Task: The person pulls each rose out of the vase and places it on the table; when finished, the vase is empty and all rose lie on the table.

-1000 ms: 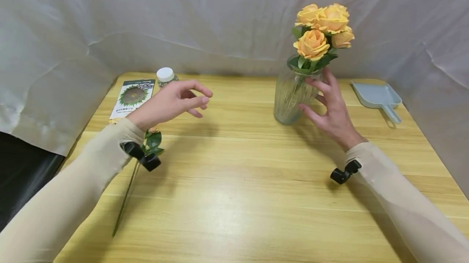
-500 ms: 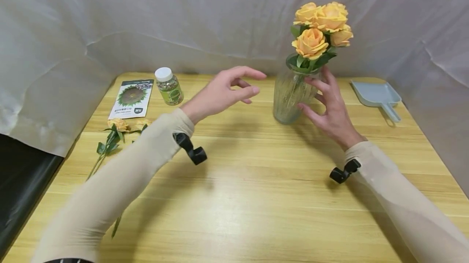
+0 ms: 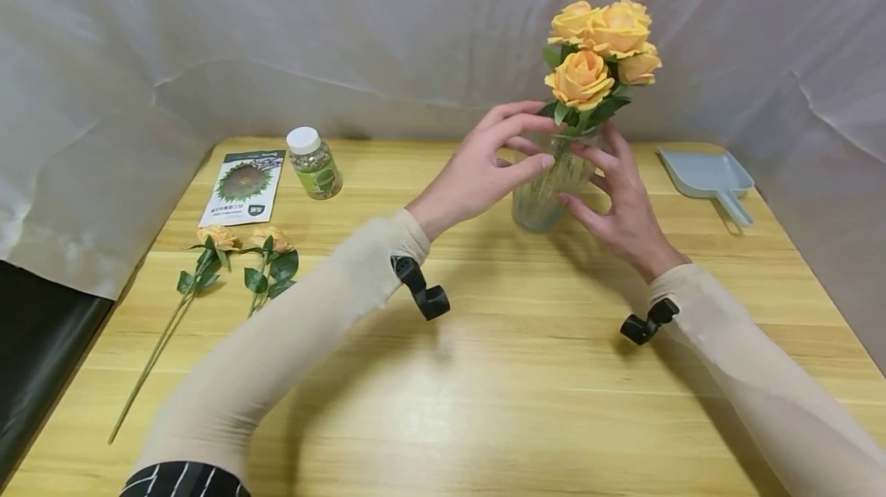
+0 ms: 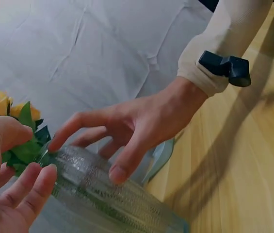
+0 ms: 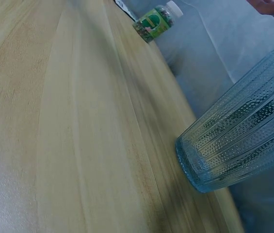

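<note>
A ribbed clear glass vase (image 3: 538,205) stands upright at the back of the table, holding several yellow-orange roses (image 3: 581,80) with green leaves. From the right side, my right hand (image 3: 626,208) grips the vase below its rim, fingers and thumb curved round the glass. My left hand (image 3: 484,162) is at the vase's left, near the rim and lower leaves, its fingers loosely bent and spread. In the left wrist view the left hand (image 4: 10,179) has a gap between thumb and fingers, with leaves behind; whether it touches the rim, I cannot tell.
Two loose yellow roses, one rose (image 3: 220,238) beside another rose (image 3: 271,238), lie at the left, partly behind the left sleeve. Behind them are a seed packet (image 3: 242,188) and a white-capped jar (image 3: 314,165). A light blue dustpan (image 3: 706,174) lies back right.
My left hand has moved right from above the jar and loose roses to the vase, uncovering them. The right hand has stayed on the vase.
</note>
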A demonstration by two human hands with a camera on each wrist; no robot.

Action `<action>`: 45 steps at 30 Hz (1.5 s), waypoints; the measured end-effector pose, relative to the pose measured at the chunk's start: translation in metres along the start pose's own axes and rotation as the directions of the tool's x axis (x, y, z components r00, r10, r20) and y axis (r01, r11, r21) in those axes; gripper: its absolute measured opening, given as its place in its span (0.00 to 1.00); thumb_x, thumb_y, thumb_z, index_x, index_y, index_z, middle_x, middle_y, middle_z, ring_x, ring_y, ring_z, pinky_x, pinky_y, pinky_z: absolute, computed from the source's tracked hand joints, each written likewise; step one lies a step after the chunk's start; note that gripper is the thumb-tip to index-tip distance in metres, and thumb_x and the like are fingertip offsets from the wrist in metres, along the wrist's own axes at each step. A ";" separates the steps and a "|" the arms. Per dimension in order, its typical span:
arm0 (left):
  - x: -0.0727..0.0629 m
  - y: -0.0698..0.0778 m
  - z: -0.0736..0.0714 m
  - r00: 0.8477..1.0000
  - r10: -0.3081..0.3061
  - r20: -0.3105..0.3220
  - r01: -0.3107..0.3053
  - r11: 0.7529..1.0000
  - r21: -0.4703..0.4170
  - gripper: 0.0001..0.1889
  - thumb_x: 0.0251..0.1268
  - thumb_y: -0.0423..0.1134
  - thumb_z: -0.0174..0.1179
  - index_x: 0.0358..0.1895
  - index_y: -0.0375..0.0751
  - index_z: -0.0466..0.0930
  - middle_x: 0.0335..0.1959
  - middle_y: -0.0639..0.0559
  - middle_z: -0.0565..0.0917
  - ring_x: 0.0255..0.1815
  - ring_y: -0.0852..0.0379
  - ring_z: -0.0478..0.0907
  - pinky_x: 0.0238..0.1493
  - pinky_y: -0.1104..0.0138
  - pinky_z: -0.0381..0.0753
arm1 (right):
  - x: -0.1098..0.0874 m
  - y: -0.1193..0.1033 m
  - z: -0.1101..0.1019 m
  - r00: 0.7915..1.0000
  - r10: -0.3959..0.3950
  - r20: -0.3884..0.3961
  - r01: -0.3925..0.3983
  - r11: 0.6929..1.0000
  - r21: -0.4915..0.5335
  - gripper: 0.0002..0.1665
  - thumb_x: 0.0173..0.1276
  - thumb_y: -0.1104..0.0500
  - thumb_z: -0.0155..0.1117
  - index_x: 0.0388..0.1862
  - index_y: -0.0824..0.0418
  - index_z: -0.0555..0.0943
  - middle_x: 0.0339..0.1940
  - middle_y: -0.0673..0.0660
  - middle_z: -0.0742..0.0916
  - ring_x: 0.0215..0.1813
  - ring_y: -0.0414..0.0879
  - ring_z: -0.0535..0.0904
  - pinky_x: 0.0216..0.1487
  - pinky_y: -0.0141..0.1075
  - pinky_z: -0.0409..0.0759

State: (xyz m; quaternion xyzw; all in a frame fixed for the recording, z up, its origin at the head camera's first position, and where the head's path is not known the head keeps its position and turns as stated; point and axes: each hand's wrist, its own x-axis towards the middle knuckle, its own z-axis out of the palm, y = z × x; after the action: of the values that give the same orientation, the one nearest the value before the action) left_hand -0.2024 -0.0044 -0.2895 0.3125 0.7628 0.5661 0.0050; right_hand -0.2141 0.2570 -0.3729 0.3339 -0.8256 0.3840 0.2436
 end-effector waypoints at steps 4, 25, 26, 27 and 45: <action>0.008 0.005 0.009 0.999 -0.017 0.035 0.017 1.000 0.015 0.24 0.81 0.43 0.66 0.75 0.48 0.80 0.86 0.48 0.62 0.62 0.57 0.82 0.60 0.67 0.88 | -0.001 0.001 -0.001 1.000 0.004 -0.016 -0.004 1.000 0.021 0.46 0.63 0.77 0.78 0.77 0.63 0.70 0.92 0.54 0.58 0.89 0.52 0.60 0.71 0.26 0.79; 0.036 0.002 0.004 0.989 -0.070 -0.129 0.073 0.997 0.025 0.23 0.83 0.40 0.62 0.76 0.55 0.78 0.73 0.58 0.78 0.56 0.60 0.82 0.55 0.68 0.86 | -0.006 -0.006 0.001 0.994 0.107 -0.010 -0.107 0.993 0.043 0.43 0.68 0.73 0.76 0.79 0.59 0.71 0.93 0.55 0.54 0.90 0.59 0.57 0.69 0.75 0.78; 0.038 0.002 0.003 0.987 -0.066 -0.145 0.069 0.997 0.015 0.22 0.83 0.39 0.62 0.75 0.54 0.79 0.73 0.58 0.78 0.57 0.60 0.82 0.56 0.69 0.86 | -0.006 -0.006 0.001 0.994 0.110 -0.010 -0.109 0.993 0.042 0.42 0.69 0.72 0.77 0.79 0.59 0.71 0.93 0.54 0.54 0.90 0.58 0.57 0.70 0.73 0.78; 0.040 0.002 0.002 0.985 -0.065 -0.160 0.066 0.998 0.007 0.22 0.83 0.38 0.62 0.74 0.53 0.80 0.74 0.59 0.79 0.57 0.60 0.82 0.57 0.70 0.85 | -0.006 -0.006 0.001 0.994 0.113 -0.010 -0.113 0.993 0.040 0.42 0.69 0.72 0.77 0.79 0.58 0.71 0.93 0.52 0.54 0.90 0.57 0.56 0.72 0.70 0.79; 0.057 0.009 -0.003 0.958 0.054 -0.283 -0.038 0.997 0.061 0.19 0.83 0.28 0.56 0.71 0.44 0.78 0.70 0.53 0.79 0.66 0.63 0.73 0.64 0.74 0.81 | -0.003 -0.007 0.004 0.994 0.107 -0.016 -0.107 0.994 0.014 0.43 0.69 0.71 0.77 0.79 0.57 0.71 0.92 0.57 0.55 0.87 0.61 0.62 0.69 0.70 0.81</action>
State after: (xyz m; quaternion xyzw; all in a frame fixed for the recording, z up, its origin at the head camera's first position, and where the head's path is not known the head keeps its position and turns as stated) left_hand -0.2445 0.0223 -0.2608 0.2456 0.7636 0.5837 -0.1263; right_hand -0.2076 0.2516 -0.3736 0.2876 -0.8377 0.4048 0.2272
